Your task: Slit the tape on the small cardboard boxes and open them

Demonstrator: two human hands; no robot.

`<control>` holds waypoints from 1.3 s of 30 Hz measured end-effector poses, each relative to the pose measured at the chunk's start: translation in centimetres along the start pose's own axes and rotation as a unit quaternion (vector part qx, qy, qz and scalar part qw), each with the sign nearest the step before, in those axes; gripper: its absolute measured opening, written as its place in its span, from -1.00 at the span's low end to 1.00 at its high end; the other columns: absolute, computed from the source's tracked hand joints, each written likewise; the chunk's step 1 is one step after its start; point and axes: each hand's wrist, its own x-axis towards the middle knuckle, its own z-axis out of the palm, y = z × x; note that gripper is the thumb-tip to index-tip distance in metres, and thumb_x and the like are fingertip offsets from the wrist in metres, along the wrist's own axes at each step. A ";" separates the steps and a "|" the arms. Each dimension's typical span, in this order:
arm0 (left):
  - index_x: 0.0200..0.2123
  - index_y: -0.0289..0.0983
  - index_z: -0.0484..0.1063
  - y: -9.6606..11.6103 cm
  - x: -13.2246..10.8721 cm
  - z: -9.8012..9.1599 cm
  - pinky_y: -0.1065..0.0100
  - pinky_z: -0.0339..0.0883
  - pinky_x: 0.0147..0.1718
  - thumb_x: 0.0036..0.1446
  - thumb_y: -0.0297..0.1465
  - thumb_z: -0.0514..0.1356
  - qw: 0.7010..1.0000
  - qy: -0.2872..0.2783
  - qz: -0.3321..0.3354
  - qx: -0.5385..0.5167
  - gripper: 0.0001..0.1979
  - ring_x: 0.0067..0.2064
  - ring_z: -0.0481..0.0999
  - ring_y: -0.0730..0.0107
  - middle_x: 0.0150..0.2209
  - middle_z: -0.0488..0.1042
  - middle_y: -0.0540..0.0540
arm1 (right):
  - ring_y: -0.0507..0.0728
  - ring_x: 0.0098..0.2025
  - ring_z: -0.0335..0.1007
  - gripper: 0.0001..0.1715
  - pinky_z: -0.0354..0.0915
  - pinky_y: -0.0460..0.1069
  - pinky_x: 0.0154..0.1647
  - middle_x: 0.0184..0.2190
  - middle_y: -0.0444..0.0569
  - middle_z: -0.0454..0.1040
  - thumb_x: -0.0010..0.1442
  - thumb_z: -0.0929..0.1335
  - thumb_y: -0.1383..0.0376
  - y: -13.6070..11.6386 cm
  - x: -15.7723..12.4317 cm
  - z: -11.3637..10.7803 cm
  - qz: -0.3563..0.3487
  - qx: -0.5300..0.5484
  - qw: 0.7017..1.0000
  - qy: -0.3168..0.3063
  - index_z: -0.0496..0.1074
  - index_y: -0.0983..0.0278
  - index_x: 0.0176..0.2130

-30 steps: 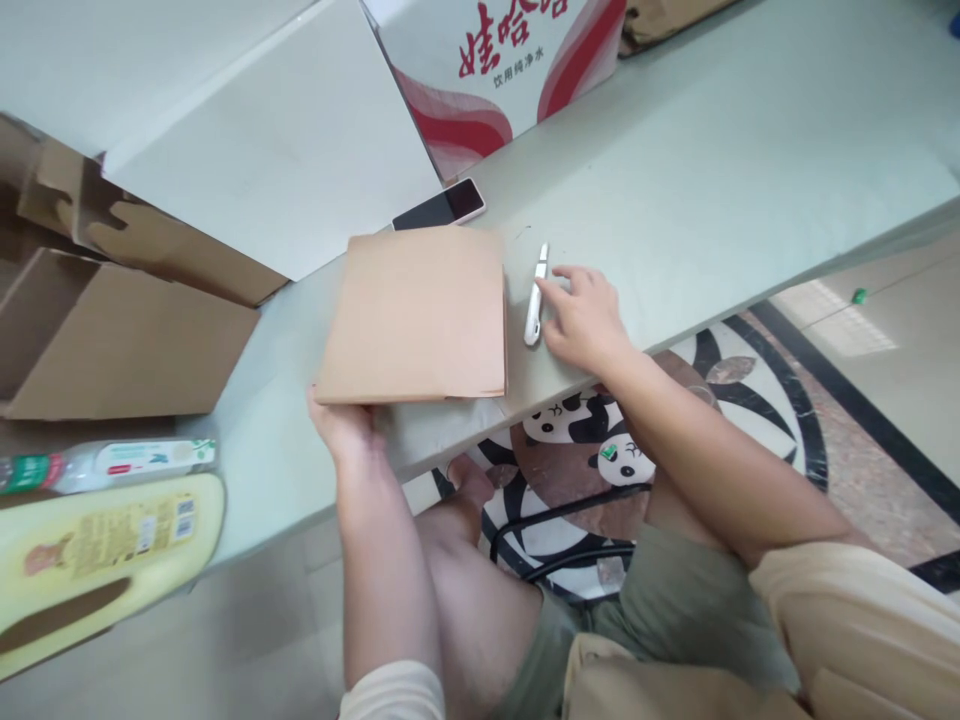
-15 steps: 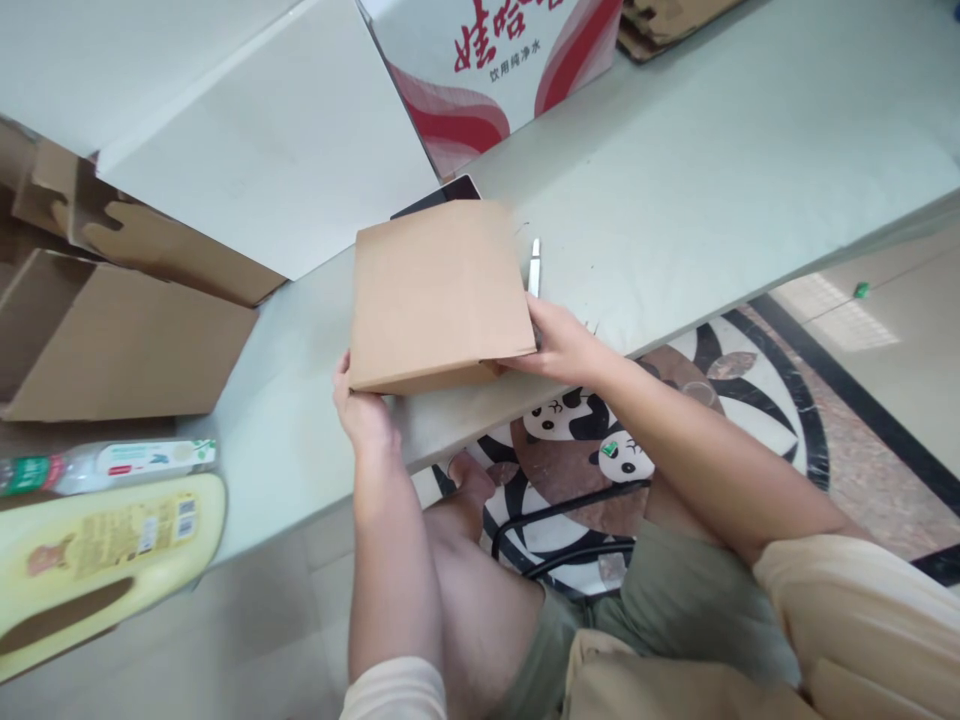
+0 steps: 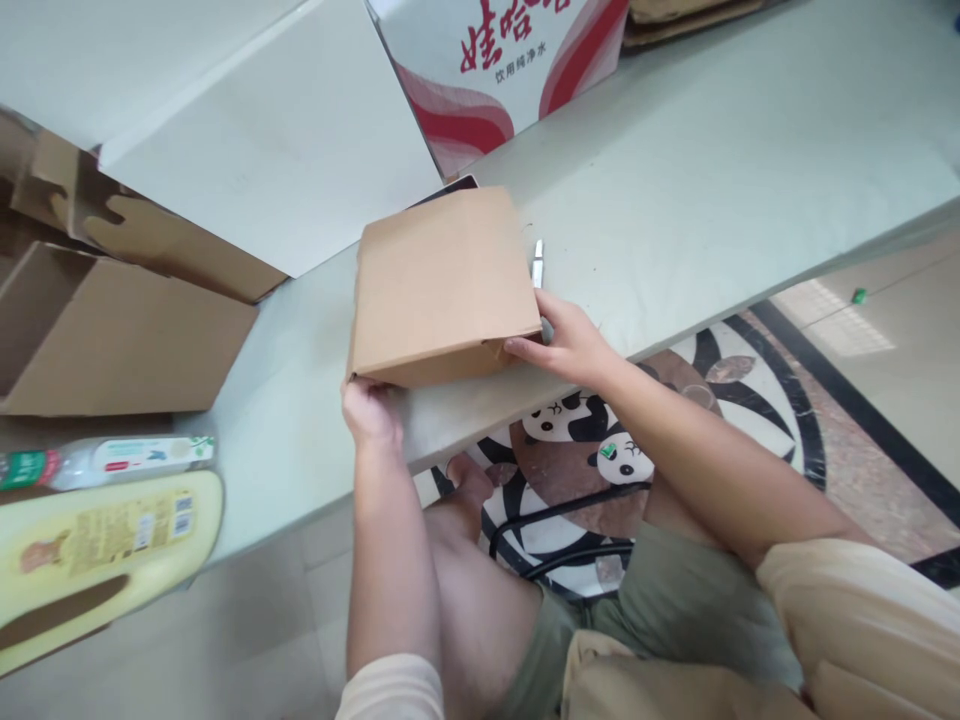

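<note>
A brown cardboard box (image 3: 442,280) sits tilted over the pale table in front of me, gripped at its two near corners. At the near left corner my left hand (image 3: 373,410) is closed on it, with most of its fingers hidden beneath the box. On the near right corner my right hand (image 3: 562,340) holds the edge, its thumb along the front side. Just beyond that hand lies a slim silver utility knife (image 3: 538,265). Behind the box, the edge of a flat dark object (image 3: 466,183) peeks out.
A white panel (image 3: 277,140) and a red-and-white carton (image 3: 510,90) stand at the back. Open cardboard boxes (image 3: 127,335), a clear plastic bottle (image 3: 135,458) and a yellow jug (image 3: 112,540) occupy the left. The table's front edge (image 3: 705,320) runs before my knees.
The box has tipped, showing more of its front side and less of the dark object behind. My left hand has shifted from the left side to under the near corner.
</note>
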 end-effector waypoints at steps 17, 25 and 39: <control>-0.38 -0.21 0.54 1.2 -0.7 0.0 0.27 0.39 0.02 -0.26 -0.05 0.48 0.995 -0.093 0.034 0.030 -0.56 -0.08 0.54 0.23 -0.28 0.58 -0.09 | 0.09 -0.37 0.25 -0.78 0.23 0.04 -0.28 -0.44 -0.14 0.33 0.07 0.33 0.11 -0.1 0.1 0.1 0.000 -0.005 0.989 0.149 0.29 0.18 -0.34; -0.35 -0.27 0.48 1.1 -0.5 0.0 0.24 0.39 0.02 -0.34 -0.02 0.53 0.993 -0.021 0.086 0.082 -0.43 -0.13 0.53 0.29 -0.29 0.53 -0.06 | 0.08 -0.39 0.22 -0.80 0.22 0.03 -0.29 -0.48 -0.15 0.31 0.05 0.33 0.13 -0.4 0.2 0.1 0.009 0.000 0.988 0.156 0.29 0.18 -0.34; -0.69 -0.24 0.23 1.8 -1.3 -0.2 0.40 -0.01 -0.55 -0.11 -0.31 0.13 0.994 -0.057 0.098 -0.002 -0.78 -0.58 0.13 0.49 -0.67 0.12 0.02 | 0.11 -0.33 0.36 -0.44 0.37 0.04 -0.26 -0.49 -0.11 0.24 0.27 0.26 -0.21 -0.9 0.0 -0.7 -0.008 0.087 0.962 0.259 0.30 0.20 -0.38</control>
